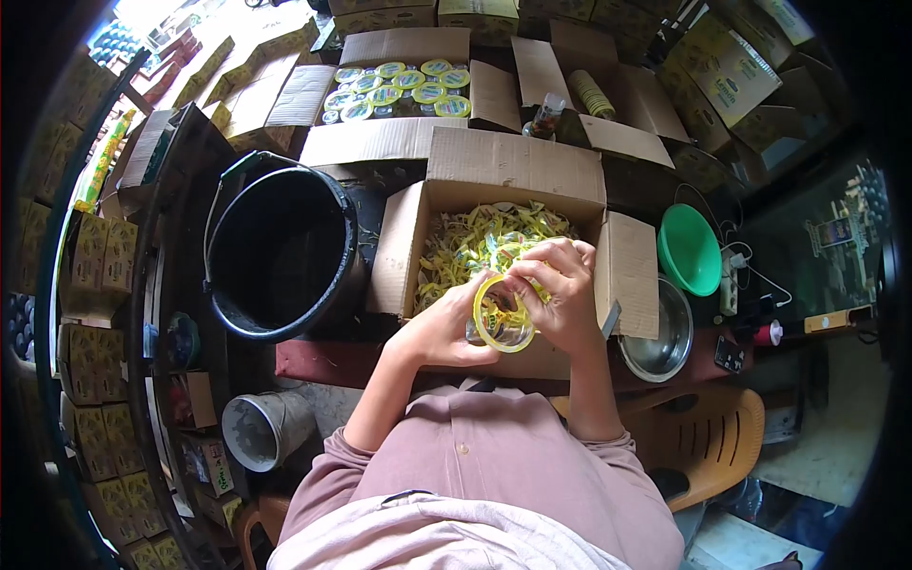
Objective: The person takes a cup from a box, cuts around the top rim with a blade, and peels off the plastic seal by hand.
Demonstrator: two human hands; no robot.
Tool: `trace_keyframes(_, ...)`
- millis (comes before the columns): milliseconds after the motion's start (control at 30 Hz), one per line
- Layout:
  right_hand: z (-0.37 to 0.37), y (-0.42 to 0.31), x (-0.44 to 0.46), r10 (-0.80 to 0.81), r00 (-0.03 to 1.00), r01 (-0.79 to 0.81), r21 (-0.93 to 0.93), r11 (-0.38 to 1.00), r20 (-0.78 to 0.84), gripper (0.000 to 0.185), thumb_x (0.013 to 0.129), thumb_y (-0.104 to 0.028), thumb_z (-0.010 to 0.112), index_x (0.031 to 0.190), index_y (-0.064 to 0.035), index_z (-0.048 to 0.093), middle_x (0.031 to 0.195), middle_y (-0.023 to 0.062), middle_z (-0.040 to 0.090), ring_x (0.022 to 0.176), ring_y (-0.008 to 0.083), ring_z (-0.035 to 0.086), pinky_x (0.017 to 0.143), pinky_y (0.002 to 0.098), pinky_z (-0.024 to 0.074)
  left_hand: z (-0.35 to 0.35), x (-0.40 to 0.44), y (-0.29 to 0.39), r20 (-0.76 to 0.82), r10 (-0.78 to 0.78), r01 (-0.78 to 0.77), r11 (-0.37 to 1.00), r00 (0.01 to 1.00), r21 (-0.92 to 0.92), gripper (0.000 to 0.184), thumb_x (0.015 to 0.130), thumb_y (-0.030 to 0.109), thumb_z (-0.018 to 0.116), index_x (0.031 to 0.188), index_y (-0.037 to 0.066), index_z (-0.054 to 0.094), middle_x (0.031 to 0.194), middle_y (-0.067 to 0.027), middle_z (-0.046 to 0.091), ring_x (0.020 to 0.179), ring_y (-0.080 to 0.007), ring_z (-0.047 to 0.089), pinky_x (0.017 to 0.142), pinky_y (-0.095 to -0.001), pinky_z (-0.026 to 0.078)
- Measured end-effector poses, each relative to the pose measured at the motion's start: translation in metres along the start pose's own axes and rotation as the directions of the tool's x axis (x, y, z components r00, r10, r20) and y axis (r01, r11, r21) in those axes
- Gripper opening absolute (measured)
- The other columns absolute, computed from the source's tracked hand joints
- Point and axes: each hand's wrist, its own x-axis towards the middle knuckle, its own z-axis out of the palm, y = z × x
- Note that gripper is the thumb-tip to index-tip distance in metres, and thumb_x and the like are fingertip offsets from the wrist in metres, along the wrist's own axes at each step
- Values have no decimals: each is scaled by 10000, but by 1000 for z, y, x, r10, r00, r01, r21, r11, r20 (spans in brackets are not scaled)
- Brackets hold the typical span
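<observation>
My left hand (pixel 442 325) is wrapped round a clear plastic cup (pixel 506 338) with a yellow rim, tilted so that its round mouth faces me. At the cup's upper right edge, the fingers of my right hand (pixel 562 290) are pinched together. What lies between those fingertips is hidden. Both hands are over the near side of an open cardboard box (pixel 518 161). Inside the box is a heap of yellow-green printed strips (pixel 451 249).
Left of the box stands a large black bucket (pixel 285 256). A green bowl (pixel 689 249) and a metal bowl (pixel 662 332) sit to the right. Behind, one carton holds yellow-lidded cups (pixel 385 95); another holds a stack of yellow lids (pixel 591 95). A clear bottle (pixel 547 116) stands between them.
</observation>
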Motion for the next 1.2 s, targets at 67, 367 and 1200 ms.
trace_keyframes(67, 1, 0, -1, 29, 999, -30, 19, 999, 18, 89, 705, -151, 678, 736, -107, 607, 778, 8, 567, 790, 172, 530, 767, 340, 311, 2, -1, -2, -6, 15, -15, 1000, 1000, 2, 805, 585, 233, 676, 1238, -53, 303, 1065, -248, 486, 988, -379, 510, 860, -397, 411)
trace_keyframes(367, 1, 1, -1, 37, 996, -41, 43, 998, 81, 87, 729, -144, 648, 769, -104, 583, 806, 23, 548, 779, 188, 528, 754, 349, 307, -10, 5, 8, 94, 20, -9, 992, 995, -126, 706, 558, 235, 693, 1156, -15, 414, 960, -170, 550, 868, -311, 556, 802, -363, 441)
trace_keyframes(1200, -7, 11, 5, 12, 981, -24, 63, 998, 194, 89, 737, -149, 652, 766, -90, 592, 785, 31, 535, 805, 192, 526, 803, 361, 303, -18, 9, -7, 83, -59, 86, 923, 995, -376, 646, 563, 178, 739, 1104, 5, 431, 965, -68, 521, 913, -134, 507, 826, -274, 412)
